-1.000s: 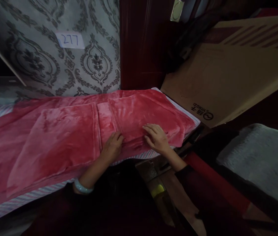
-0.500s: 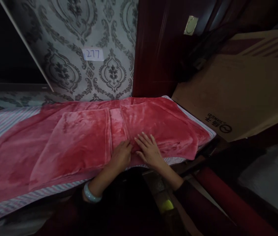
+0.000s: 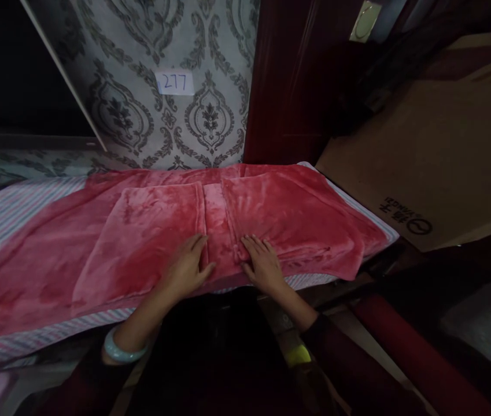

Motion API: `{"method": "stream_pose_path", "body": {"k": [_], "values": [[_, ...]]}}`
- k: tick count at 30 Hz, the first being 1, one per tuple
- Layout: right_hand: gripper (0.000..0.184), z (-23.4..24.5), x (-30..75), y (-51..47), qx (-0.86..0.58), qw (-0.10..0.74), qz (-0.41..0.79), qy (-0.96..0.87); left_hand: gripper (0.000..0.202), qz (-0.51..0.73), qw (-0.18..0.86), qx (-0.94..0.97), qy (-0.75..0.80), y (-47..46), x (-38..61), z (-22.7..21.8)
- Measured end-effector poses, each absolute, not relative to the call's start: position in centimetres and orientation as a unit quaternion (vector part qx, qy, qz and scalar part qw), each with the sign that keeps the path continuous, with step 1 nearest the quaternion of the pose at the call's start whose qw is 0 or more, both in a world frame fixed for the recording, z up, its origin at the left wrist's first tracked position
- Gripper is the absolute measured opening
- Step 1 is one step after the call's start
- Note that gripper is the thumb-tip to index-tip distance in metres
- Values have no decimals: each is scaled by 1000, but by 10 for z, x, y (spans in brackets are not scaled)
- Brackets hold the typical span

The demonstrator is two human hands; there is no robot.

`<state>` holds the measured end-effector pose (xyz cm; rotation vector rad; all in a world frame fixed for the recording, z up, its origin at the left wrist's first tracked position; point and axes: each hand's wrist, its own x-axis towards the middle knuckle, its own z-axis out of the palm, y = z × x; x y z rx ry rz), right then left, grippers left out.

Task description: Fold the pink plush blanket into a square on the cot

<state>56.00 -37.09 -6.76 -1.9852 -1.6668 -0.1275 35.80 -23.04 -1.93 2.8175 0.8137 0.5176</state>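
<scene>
A red plush blanket (image 3: 150, 231) lies folded across a striped sheet (image 3: 6, 208) on a narrow surface. Both folded flaps meet near the middle, with a strip of blanket between them. My left hand (image 3: 184, 268) rests flat on the near edge of the left flap, fingers stretched out. A pale bangle (image 3: 119, 349) circles that wrist. My right hand (image 3: 262, 266) lies flat on the near edge of the right flap, fingers spread. Neither hand grips the fabric.
Patterned wallpaper with a paper label reading 277 (image 3: 176, 82) rises behind the surface. A dark red door (image 3: 288, 86) stands to the right. A large cardboard box (image 3: 427, 156) leans at the far right, and a red roll (image 3: 405, 352) lies below it.
My left hand has slid left from the middle strip onto the left flap and flattened out. The right hand stays near the right flap's edge. The camera view shifted slightly.
</scene>
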Motion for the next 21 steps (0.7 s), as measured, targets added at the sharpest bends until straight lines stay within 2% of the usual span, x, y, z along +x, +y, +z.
{"method": "stream_pose_path", "body": {"k": [3,9,16,21], "values": [[61,-77,559,-369,-725,279,-93,-623,83,154,70,953,250,-235,335,-33],[57,-87,562,-361,-699,307,-166,-624,91,122,57,968,209,-237,317,-43],[59,-92,555,-358,-694,272,-173,-644,60,146,57,957,243,-238,326,-48],[64,-93,554,-362,-697,282,-160,-639,56,170,37,946,274,-246,338,-53]]}}
